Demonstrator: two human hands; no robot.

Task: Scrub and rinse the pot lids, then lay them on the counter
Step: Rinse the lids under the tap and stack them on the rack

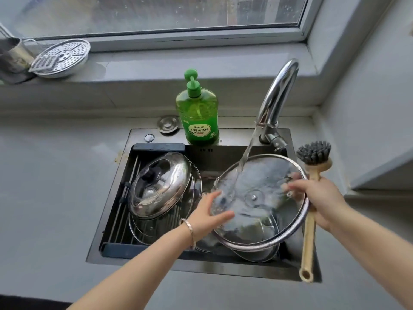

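Left hand gripped a round steel-rimmed glass lid under running water; right hand clutched it plus a wooden dark-bristled brush. More lids waited in the sink; none lay on the grey counter.

Green pump bottle, stood on the back ledge of the sink: a label is printed in Chinese characters, the white band read as 柠檬洗洁精. Smaller print around it is not legible. A small mark is borne on the sink's inner back wall, unreadable.

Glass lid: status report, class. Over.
Left hand holds glass lid under running tap. Right hand grips brush and rim. Other lids crowd sink.
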